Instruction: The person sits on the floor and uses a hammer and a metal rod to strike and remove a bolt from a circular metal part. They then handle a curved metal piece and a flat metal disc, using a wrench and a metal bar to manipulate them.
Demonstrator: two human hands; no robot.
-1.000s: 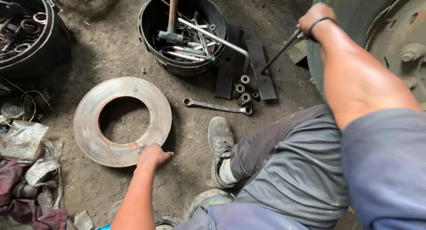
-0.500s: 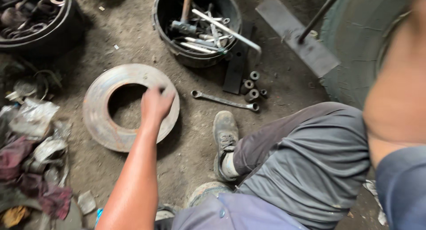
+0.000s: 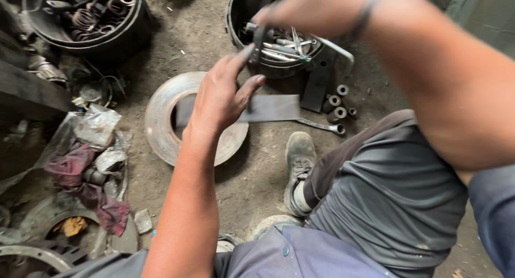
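Observation:
My left hand is raised with its fingers spread and holds nothing. It hovers over the inner edge of a rusty ring-shaped metal disc lying on the dirt floor. My right hand, blurred at the top, is closed on a thin dark rod. That rod runs down to a flat grey metal plate, which hangs just beyond my left fingertips. I cannot tell whether my left fingers touch the plate.
A black tub of wrenches and tools stands behind the disc, another tub of springs at top left. A spanner, short metal sleeves and a dark flat bar lie near my shoe. Rags and plastic lie left.
My right arm has swung in from the right, bringing the rod and its plate over the disc. My left hand has lifted off the disc and opened toward the plate.

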